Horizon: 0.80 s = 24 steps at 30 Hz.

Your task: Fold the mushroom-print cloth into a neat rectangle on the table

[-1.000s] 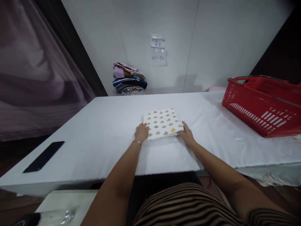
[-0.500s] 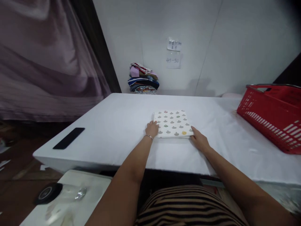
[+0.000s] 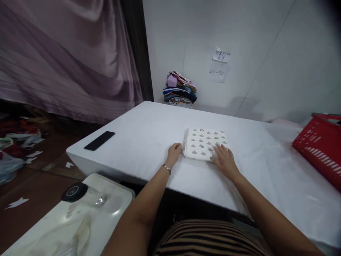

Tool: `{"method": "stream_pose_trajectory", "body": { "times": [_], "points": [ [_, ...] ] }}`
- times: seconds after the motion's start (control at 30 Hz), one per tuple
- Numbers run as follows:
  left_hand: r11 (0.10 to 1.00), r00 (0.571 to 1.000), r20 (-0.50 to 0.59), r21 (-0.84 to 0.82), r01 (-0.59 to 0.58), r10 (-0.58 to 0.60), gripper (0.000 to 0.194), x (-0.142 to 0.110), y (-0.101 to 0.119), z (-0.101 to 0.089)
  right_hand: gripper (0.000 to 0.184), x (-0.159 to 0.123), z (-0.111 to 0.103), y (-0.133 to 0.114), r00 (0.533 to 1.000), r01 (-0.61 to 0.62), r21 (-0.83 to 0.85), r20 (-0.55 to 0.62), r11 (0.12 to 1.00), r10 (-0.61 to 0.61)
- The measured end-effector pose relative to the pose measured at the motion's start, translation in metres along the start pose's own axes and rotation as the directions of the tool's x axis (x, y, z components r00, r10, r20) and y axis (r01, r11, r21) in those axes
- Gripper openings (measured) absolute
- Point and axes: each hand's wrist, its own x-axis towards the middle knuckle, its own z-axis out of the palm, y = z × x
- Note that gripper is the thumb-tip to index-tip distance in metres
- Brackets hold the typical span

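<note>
A folded white cloth (image 3: 202, 142), printed with small grey, green and red motifs, lies on the white-covered table (image 3: 149, 124). At its left edge, my left hand (image 3: 174, 152) is closed, its fingers drawn together on a loose fold of the cloth. My right hand (image 3: 226, 160) rests flat and open over the cloth's near right corner, fingers spread. That corner is hidden under the palm.
A black flat phone-like slab (image 3: 99, 140) lies on the table's left side. The red basket (image 3: 319, 149) stands at the right. Folded clothes (image 3: 179, 90) are stacked by the back wall. A white stand (image 3: 117, 190) holding a clear bottle with a black cap is at lower left.
My view has turned left. My right hand has gone from the cloth's right edge to lying on top of it. The left hand's fingers have drawn together at the left edge.
</note>
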Motion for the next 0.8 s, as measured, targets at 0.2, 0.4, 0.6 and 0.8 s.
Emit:
{"method": "stream_pose_trajectory", "body": {
  "times": [0.2, 0.4, 0.6, 0.8],
  "points": [
    [0.983, 0.987, -0.032, 0.097, -0.156, 0.16, 0.021, -0.03, 0.001, -0.003, 0.047, 0.002, 0.006, -0.002, 0.994, 0.004, 0.009, 0.107, 1.0, -0.004],
    [0.925, 0.959, -0.002, 0.263, -0.273, 0.283, 0.021, -0.042, 0.012, -0.005, 0.038, 0.019, 0.015, -0.033, 0.989, 0.143, 0.101, 0.025, 0.985, -0.147],
    [0.909, 0.952, 0.025, 0.29, -0.3, 0.306, 0.019, -0.043, 0.011, -0.005, 0.036, 0.028, 0.034, -0.051, 0.975, 0.219, 0.082, 0.002, 0.972, -0.22],
    [0.919, 0.958, 0.096, 0.272, -0.286, 0.27, 0.013, -0.043, 0.012, -0.005, 0.034, 0.031, 0.041, -0.062, 0.968, 0.252, 0.073, -0.002, 0.965, -0.252]
  ]
}}
